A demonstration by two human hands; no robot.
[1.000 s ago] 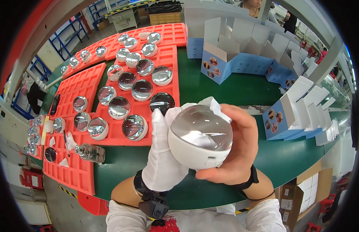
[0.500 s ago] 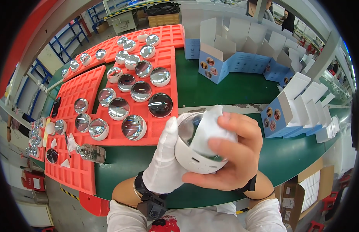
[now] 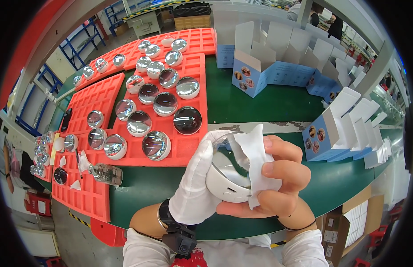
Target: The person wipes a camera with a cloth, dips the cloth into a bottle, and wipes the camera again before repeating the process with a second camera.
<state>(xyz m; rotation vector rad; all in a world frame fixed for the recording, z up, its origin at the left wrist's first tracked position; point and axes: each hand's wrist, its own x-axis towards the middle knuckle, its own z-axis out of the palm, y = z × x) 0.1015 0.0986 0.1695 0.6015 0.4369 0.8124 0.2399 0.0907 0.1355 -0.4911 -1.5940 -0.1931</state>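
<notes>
In my left hand (image 3: pixel 191 189), which wears a white glove, rests a round white device (image 3: pixel 220 186) with a shiny, see-through dome on top. The gloved fingers wrap its left side, and small slots show on its white base. My bare right hand (image 3: pixel 284 178) pinches a thin white wiping cloth (image 3: pixel 259 162) against the right side of the dome. That hand's lower finger or thumb also lies under the device's base. The cloth covers the dome's right part.
Red foam trays (image 3: pixel 187 153) with several mirrored domes (image 3: pixel 155 145) cover the left of the green table (image 3: pixel 242 107). A glass bottle (image 3: pixel 106 174) lies near the tray edge. Open blue boxes (image 3: pixel 250 75) stand at the back, more boxes (image 3: pixel 324 138) at right. A carton (image 3: pixel 337 222) is below.
My right hand has drawn the cloth off the dome's front toward its right side, baring more of the dome. The device has tilted slightly in my left hand.
</notes>
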